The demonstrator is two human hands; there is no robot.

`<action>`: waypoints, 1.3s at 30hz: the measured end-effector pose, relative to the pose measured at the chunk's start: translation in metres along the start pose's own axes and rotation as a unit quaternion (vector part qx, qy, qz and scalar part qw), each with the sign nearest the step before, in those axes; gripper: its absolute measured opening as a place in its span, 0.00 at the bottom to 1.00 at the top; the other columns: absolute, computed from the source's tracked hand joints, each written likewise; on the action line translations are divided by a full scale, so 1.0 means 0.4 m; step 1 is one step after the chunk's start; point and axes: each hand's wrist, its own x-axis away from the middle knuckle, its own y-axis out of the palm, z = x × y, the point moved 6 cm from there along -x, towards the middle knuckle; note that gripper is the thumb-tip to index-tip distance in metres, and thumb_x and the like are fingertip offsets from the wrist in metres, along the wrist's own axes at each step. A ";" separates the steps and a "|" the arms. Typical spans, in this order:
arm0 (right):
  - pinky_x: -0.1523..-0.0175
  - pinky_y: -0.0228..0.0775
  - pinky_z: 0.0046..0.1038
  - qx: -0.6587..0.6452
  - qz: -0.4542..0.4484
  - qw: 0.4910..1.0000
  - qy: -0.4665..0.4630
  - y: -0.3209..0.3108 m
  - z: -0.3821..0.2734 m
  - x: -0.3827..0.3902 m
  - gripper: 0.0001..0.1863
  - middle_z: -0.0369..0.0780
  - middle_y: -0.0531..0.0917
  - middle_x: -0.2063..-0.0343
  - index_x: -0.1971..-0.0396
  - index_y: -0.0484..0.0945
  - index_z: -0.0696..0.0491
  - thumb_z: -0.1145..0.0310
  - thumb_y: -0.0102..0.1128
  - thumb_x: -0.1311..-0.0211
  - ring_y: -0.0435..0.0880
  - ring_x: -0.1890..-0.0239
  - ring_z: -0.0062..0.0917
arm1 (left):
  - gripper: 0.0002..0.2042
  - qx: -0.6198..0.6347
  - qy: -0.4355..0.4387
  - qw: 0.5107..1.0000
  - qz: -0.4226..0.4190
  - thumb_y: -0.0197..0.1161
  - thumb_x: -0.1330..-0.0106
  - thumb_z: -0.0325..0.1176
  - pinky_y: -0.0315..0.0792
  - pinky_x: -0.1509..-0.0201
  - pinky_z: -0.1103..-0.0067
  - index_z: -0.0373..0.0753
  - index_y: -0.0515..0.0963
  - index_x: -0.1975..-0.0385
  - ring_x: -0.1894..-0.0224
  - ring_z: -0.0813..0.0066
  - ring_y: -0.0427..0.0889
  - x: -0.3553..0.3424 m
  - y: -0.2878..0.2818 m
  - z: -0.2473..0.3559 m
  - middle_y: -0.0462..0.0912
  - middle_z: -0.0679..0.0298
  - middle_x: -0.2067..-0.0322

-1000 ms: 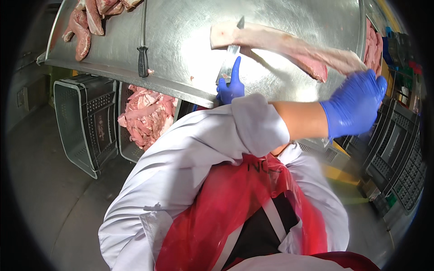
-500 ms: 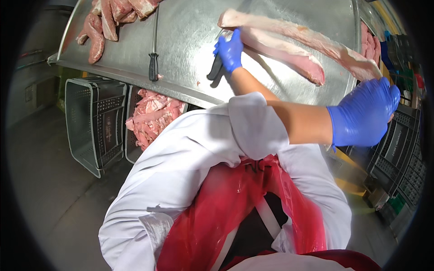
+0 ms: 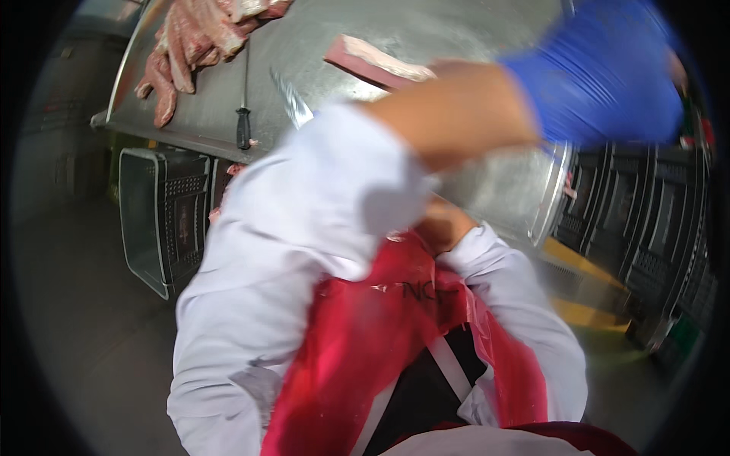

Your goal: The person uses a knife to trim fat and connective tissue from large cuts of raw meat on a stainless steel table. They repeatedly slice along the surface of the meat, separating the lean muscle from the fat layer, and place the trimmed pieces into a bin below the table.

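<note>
My left hand (image 3: pixel 601 76), in a blue glove, is blurred at the upper right, its arm crossing in front of me. Its fingers look curled; a pinkish bit shows past its far side, and I cannot make out what they hold. Behind that forearm lies a strip of meat (image 3: pixel 376 64) with a white fat layer, its right part covered. A knife's blade (image 3: pixel 290 99) sticks out past my left sleeve, lying over the metal table; its handle is hidden. My right hand is hidden behind the left arm; only its bare wrist area shows.
Several meat pieces (image 3: pixel 182 57) lie at the table's (image 3: pixel 502 186) far left. Beside them rests a sharpening steel (image 3: pixel 243 125) with a black handle. A grey crate (image 3: pixel 144 220) stands below the left edge; dark crates (image 3: pixel 623 220) stand at the right.
My left hand has swung up and away, and its forearm now covers my right hand. The long pale strip has gone from view. The other strip appears farther left.
</note>
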 end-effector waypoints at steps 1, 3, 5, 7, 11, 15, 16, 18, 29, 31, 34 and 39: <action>0.70 0.73 0.26 0.040 -0.050 0.998 0.025 -0.036 0.019 0.069 0.43 0.39 0.81 0.74 0.22 0.47 0.47 0.69 0.55 0.36 0.77 0.79 0.21 | 0.09 0.012 -0.044 0.999 -0.021 0.61 0.36 0.34 0.77 0.60 0.70 0.37 0.83 0.63 0.66 0.68 0.83 0.035 -0.064 -0.028 0.84 0.59 0.69; 0.69 0.74 0.29 0.069 -0.134 0.988 0.037 -0.111 0.093 0.207 0.44 0.39 0.79 0.79 0.21 0.44 0.42 0.68 0.55 0.34 0.74 0.83 0.23 | 0.09 -0.015 -0.206 0.975 -0.078 0.61 0.33 0.34 0.75 0.60 0.75 0.35 0.82 0.63 0.68 0.73 0.81 0.182 -0.226 -0.134 0.83 0.63 0.70; 0.68 0.73 0.28 0.208 -0.141 0.963 0.097 -0.227 0.192 0.356 0.45 0.39 0.81 0.74 0.21 0.46 0.37 0.66 0.58 0.35 0.77 0.79 0.23 | 0.08 -0.015 -0.244 0.969 -0.020 0.62 0.33 0.29 0.73 0.63 0.80 0.34 0.77 0.57 0.69 0.80 0.77 0.335 -0.346 -0.177 0.78 0.68 0.68; 0.68 0.75 0.30 0.171 -0.133 0.967 0.136 -0.325 0.263 0.545 0.43 0.41 0.82 0.70 0.22 0.49 0.41 0.71 0.56 0.35 0.78 0.78 0.22 | 0.07 0.045 -0.533 0.843 -0.054 0.62 0.34 0.25 0.73 0.69 0.76 0.36 0.70 0.63 0.73 0.80 0.73 0.624 -0.431 -0.286 0.70 0.70 0.71; 0.76 0.72 0.23 -0.069 0.007 0.963 0.260 -0.473 0.336 0.875 0.40 0.42 0.81 0.69 0.25 0.55 0.50 0.79 0.57 0.36 0.78 0.78 0.20 | 0.12 -0.310 -0.417 0.787 -0.333 0.66 0.43 0.31 0.76 0.61 0.64 0.36 0.75 0.61 0.67 0.50 0.81 1.099 -0.496 -0.364 0.79 0.53 0.68; 0.76 0.71 0.22 -0.117 0.240 0.942 0.203 -0.551 0.373 0.948 0.40 0.41 0.80 0.71 0.24 0.52 0.52 0.78 0.58 0.34 0.77 0.80 0.19 | 0.35 -0.202 -0.311 0.864 -0.339 0.69 0.45 0.40 0.62 0.30 0.56 0.35 0.70 0.36 0.34 0.43 0.68 0.977 -0.070 -0.303 0.70 0.42 0.37; 0.76 0.71 0.22 -0.117 0.281 0.937 0.171 -0.573 0.367 0.932 0.40 0.40 0.80 0.72 0.24 0.52 0.52 0.78 0.59 0.33 0.77 0.81 0.19 | 0.36 -0.194 -0.275 0.883 -0.327 0.68 0.44 0.42 0.59 0.27 0.57 0.37 0.68 0.34 0.31 0.43 0.64 0.958 0.026 -0.305 0.67 0.41 0.34; 0.76 0.71 0.22 -0.111 0.320 0.931 0.134 -0.592 0.377 0.887 0.40 0.40 0.80 0.72 0.24 0.52 0.52 0.77 0.60 0.33 0.77 0.80 0.19 | 0.34 -0.167 -0.267 0.905 -0.285 0.67 0.44 0.43 0.59 0.28 0.57 0.38 0.69 0.36 0.33 0.44 0.66 0.885 0.181 -0.313 0.69 0.44 0.35; 0.68 0.75 0.24 -0.075 0.336 0.936 0.073 -0.528 0.369 0.809 0.39 0.40 0.81 0.64 0.23 0.52 0.47 0.77 0.56 0.30 0.79 0.75 0.19 | 0.17 0.034 -0.644 0.667 -0.372 0.60 0.30 0.42 0.76 0.56 0.70 0.34 0.78 0.52 0.57 0.62 0.84 0.975 0.203 -0.496 0.84 0.53 0.63; 0.63 0.77 0.28 -0.013 0.312 0.942 0.119 -0.506 0.305 0.779 0.38 0.42 0.82 0.59 0.23 0.53 0.47 0.76 0.55 0.30 0.82 0.70 0.23 | 0.18 0.326 -0.780 0.533 0.000 0.62 0.30 0.42 0.77 0.56 0.70 0.33 0.78 0.51 0.57 0.63 0.84 1.074 0.150 -0.470 0.84 0.56 0.60; 0.44 0.73 0.37 0.192 0.271 0.943 -0.009 -0.488 0.294 0.672 0.31 0.52 0.81 0.47 0.25 0.58 0.49 0.65 0.48 0.25 0.82 0.51 0.39 | 0.16 0.361 -0.819 0.444 -0.037 0.63 0.29 0.37 0.77 0.55 0.71 0.30 0.77 0.52 0.58 0.63 0.84 1.120 0.062 -0.443 0.84 0.56 0.60; 0.42 0.71 0.44 0.342 0.113 0.933 0.008 -0.392 0.252 0.410 0.28 0.56 0.82 0.54 0.27 0.63 0.46 0.59 0.46 0.25 0.81 0.51 0.50 | 0.13 0.344 -0.759 0.550 -0.053 0.64 0.31 0.29 0.78 0.54 0.73 0.27 0.76 0.54 0.61 0.66 0.84 1.187 -0.022 -0.412 0.84 0.55 0.63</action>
